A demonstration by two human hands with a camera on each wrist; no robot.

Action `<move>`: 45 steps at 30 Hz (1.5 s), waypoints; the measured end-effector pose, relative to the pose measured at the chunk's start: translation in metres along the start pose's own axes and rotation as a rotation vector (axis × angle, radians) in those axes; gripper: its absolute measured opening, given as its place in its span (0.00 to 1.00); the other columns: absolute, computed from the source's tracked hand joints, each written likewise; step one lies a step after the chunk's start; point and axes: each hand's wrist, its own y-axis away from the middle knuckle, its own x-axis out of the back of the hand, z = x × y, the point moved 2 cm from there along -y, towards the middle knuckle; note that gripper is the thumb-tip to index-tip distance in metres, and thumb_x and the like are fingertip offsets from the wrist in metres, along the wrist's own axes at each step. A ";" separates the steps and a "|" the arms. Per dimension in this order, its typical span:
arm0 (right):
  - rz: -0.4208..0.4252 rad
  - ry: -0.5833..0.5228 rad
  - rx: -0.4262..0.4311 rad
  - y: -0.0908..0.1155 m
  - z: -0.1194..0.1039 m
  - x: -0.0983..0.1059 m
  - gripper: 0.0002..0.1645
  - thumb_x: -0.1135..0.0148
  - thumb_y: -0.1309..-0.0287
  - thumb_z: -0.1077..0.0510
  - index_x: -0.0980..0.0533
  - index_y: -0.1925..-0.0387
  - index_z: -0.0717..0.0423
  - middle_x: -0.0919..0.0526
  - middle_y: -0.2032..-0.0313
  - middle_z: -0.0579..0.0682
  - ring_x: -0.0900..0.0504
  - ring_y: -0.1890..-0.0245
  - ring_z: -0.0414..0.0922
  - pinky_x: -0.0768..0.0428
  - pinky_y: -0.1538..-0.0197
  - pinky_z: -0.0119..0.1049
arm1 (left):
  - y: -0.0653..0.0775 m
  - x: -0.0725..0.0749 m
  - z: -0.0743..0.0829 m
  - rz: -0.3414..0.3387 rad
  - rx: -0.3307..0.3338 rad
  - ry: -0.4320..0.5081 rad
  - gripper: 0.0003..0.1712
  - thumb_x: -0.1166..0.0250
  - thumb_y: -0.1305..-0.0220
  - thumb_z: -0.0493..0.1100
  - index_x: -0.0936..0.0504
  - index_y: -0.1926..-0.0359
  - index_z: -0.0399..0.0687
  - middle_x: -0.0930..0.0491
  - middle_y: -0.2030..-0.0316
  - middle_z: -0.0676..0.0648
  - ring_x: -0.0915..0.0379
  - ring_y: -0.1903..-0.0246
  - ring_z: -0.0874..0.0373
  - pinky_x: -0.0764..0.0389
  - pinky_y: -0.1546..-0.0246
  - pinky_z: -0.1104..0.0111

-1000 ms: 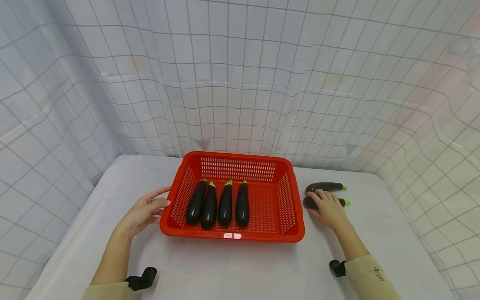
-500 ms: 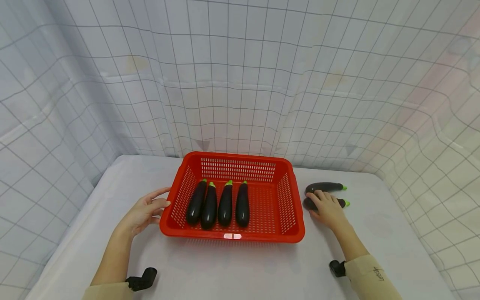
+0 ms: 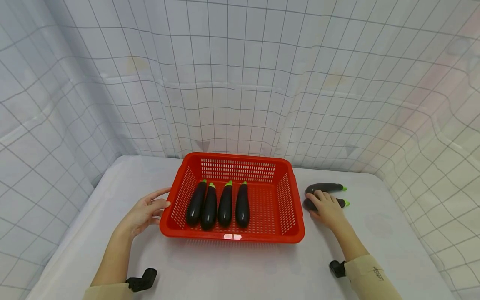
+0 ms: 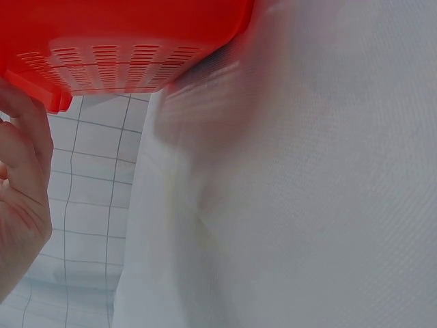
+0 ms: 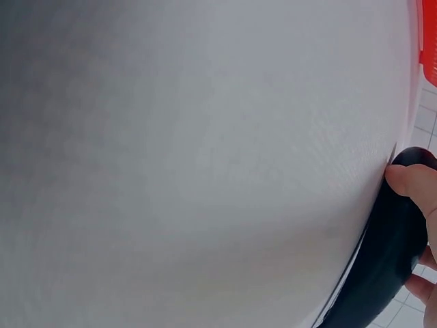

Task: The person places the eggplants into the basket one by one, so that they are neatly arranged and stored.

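My right hand (image 3: pixel 329 211) grips the nearer of two dark eggplants on the white table, thumb on its near side and fingers over the top. In the right wrist view the thumb lies on this glossy eggplant (image 5: pixel 389 239). Just behind it lies the other eggplant (image 3: pixel 324 187), close to my fingertips. A red plastic basket (image 3: pixel 232 238) stands in the middle, holding several eggplants side by side, green stems pointing away. My left hand (image 3: pixel 141 212) touches the basket's left rim with its fingers extended; in the left wrist view those fingers (image 4: pixel 31 137) meet the rim from below.
The right part of the basket floor (image 3: pixel 262 204) shows bare red mesh. White cloth covers the table (image 3: pixel 232 271). A white sheet with a grey grid (image 3: pixel 240 83) hangs behind and at both sides. Black wrist mounts (image 3: pixel 142 280) sit on both forearms.
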 end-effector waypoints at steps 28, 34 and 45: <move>0.088 0.015 0.065 -0.009 -0.002 0.022 0.30 0.28 0.59 0.56 0.28 0.50 0.50 0.29 0.56 0.57 0.30 0.52 0.57 0.31 0.50 0.56 | -0.001 0.000 0.001 -0.011 -0.002 -0.002 0.36 0.45 0.35 0.41 0.50 0.32 0.39 0.18 0.67 0.55 0.21 0.73 0.59 0.18 0.73 0.67; 0.144 0.016 0.087 -0.014 -0.007 0.036 0.29 0.28 0.59 0.56 0.27 0.52 0.49 0.29 0.57 0.57 0.29 0.53 0.58 0.31 0.51 0.56 | 0.000 -0.001 0.002 -0.008 -0.006 -0.010 0.35 0.46 0.35 0.41 0.50 0.32 0.39 0.18 0.68 0.55 0.21 0.74 0.60 0.18 0.73 0.67; 0.262 0.034 0.136 -0.023 -0.014 0.059 0.26 0.29 0.59 0.55 0.27 0.54 0.48 0.29 0.57 0.57 0.30 0.54 0.58 0.31 0.53 0.55 | -0.001 0.001 0.000 0.014 0.010 -0.036 0.34 0.46 0.35 0.42 0.48 0.32 0.41 0.18 0.67 0.56 0.21 0.73 0.59 0.18 0.72 0.66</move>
